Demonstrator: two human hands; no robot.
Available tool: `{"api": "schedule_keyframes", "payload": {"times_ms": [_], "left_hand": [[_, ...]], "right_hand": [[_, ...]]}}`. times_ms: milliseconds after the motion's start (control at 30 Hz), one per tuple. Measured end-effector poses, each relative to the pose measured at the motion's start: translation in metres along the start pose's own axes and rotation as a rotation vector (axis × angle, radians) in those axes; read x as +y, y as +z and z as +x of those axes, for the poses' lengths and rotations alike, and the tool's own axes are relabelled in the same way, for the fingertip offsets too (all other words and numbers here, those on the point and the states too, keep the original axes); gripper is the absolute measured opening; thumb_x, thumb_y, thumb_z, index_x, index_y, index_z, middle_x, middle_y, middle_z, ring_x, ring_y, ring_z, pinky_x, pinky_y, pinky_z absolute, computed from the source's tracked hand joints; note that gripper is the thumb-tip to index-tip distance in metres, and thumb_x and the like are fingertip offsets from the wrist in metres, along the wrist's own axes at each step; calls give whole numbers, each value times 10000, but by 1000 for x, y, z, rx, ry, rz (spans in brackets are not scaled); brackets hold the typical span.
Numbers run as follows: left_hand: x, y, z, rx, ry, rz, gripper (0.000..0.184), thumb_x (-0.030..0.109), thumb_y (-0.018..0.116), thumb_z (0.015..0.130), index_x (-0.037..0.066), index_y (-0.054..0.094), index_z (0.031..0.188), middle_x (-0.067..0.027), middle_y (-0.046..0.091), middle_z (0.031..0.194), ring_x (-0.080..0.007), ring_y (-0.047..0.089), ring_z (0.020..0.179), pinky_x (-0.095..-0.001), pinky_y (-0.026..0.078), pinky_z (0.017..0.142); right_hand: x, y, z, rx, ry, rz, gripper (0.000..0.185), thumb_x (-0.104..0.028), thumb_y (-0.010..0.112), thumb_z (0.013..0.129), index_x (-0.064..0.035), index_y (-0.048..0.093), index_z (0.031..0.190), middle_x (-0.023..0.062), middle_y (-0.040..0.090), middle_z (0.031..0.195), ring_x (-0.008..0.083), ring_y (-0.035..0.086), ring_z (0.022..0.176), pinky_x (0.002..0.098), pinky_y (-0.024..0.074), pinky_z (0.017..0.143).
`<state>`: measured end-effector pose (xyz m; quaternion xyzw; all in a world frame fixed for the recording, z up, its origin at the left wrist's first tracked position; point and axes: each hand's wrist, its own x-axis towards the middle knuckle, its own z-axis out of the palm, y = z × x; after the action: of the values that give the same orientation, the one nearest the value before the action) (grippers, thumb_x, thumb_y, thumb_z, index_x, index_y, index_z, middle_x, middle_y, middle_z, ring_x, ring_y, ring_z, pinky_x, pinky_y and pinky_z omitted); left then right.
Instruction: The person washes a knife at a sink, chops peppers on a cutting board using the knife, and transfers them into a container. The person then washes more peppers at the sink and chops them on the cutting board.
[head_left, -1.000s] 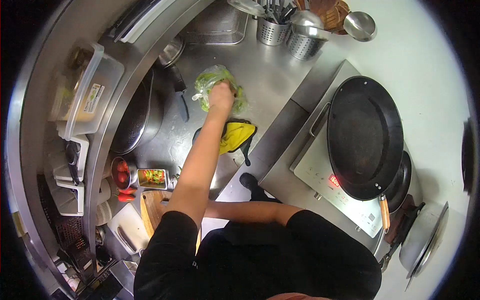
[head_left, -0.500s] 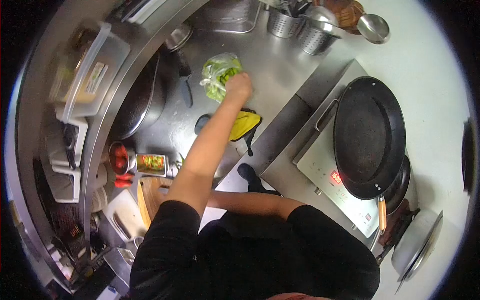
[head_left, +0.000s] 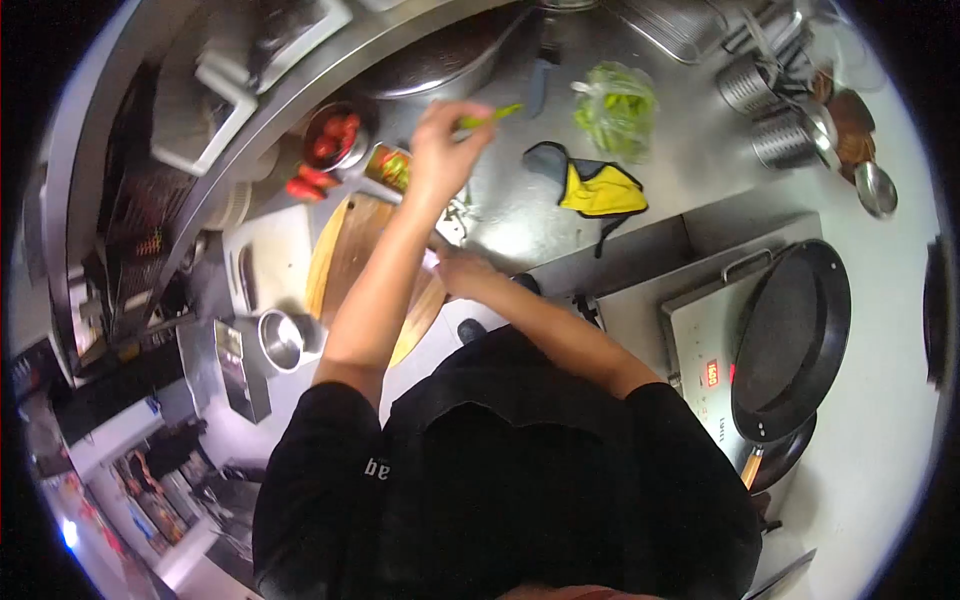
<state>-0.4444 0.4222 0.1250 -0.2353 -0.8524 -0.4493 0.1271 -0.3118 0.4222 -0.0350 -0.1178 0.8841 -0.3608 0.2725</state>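
The left hand is pinching a slim green pepper between nearly closed fingers, holding it up over the table. The right hand is curling low at the edge of the round wooden board, nearer the body; how far it is closing, and on what, cannot be told, though something pale is showing beside its fingers.

The pepper is probably weighing very little. It is likely firm but crisp, bending slightly before snapping, with a smooth skin that could be turning slippery when wet. A light pinch around its thicker middle or by the stem end should be suiting it; hard squeezing could be bruising or splitting it.

It is looking bright yellow-green, narrow and tapering, its one end poking out beyond the fingertips and the rest partly hidden. Farther out, to the left hand's right, a clear plastic bag is holding similar green pieces. Beyond the right hand, a yellow and grey cloth is lying crumpled.
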Motion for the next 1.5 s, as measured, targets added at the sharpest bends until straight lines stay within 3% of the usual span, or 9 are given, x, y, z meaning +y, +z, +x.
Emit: {"api": "schedule_keyframes", "payload": {"times_ms": [200, 533, 800, 900, 967, 1033, 1233, 1367, 1500], "left_hand": [[-104, -124, -182, 252, -751, 2, 156, 96, 673, 752, 9, 656, 880, -67, 642, 739, -138, 598, 669, -261, 465, 634], [-145, -125, -250, 250, -509, 391, 147, 116, 684, 707, 24, 669, 821, -163, 614, 840, -335, 575, 859, -421, 468, 755], [-161, -130, -242, -10, -324, 461, 198, 148, 606, 758, -8, 639, 875, -227, 598, 847, -373, 586, 837, -444, 473, 780], [-151, -136, -240, -33, -468, 423, 265, 185, 587, 782, -47, 614, 905, -255, 607, 880, -415, 582, 849, -460, 464, 786], [-167, -141, -247, 120, -600, 215, 307, 232, 566, 826, -50, 614, 938, -275, 614, 903, -406, 595, 876, -442, 462, 771], [-170, -157, -254, 160, -710, 19, 357, 270, 497, 893, -69, 583, 966, -265, 612, 899, -367, 603, 871, -424, 451, 773], [-134, -155, -237, 261, -824, -269, 349, 259, 349, 912, -8, 545, 1023, -95, 549, 852, -188, 518, 767, -317, 427, 713], [-60, -85, -165, 21, -640, -447, 260, 203, 377, 870, 29, 539, 972, -44, 495, 738, -144, 490, 639, -308, 421, 604], [18, 5, -71, -255, -158, -240, 279, 121, 496, 851, -14, 490, 1095, -234, 542, 1004, -366, 563, 922, -394, 446, 788]], "right_hand": [[-56, -49, -25, -235, 292, 118, 369, -263, 370, 940, 38, 452, 1136, 218, 635, 873, 305, 647, 628, 405, 524, 567], [-85, 30, -20, 188, 155, -140, 271, -215, 366, 933, 34, 452, 997, 300, 602, 766, 472, 588, 769, 529, 458, 718], [-74, 43, -9, 233, 231, -247, 291, -188, 379, 920, 55, 470, 1049, 276, 620, 866, 412, 610, 853, 479, 478, 740], [-29, 81, 26, 633, -111, -641, 338, -184, 436, 886, 40, 494, 1132, 253, 604, 955, 402, 566, 951, 437, 461, 817], [-50, 36, 5, 870, -130, -789, 334, -187, 468, 866, 13, 527, 1128, 242, 599, 972, 402, 553, 965, 426, 456, 835], [-85, -27, -27, 431, -77, -332, 260, -154, 513, 822, -39, 606, 1036, 221, 606, 930, 381, 569, 916, 413, 459, 826], [101, -255, -71, 1403, 58, -315, 191, 1, 502, 767, 12, 660, 874, 196, 639, 826, 343, 635, 774, 370, 509, 676], [227, -307, -29, 790, 423, -316, 137, -73, 579, 741, 1, 675, 806, 195, 647, 842, 329, 641, 817, 343, 519, 710], [193, -315, -45, 308, 637, -813, 233, -157, 657, 700, -1, 666, 873, 200, 651, 921, 320, 632, 899, 357, 517, 763]]}}
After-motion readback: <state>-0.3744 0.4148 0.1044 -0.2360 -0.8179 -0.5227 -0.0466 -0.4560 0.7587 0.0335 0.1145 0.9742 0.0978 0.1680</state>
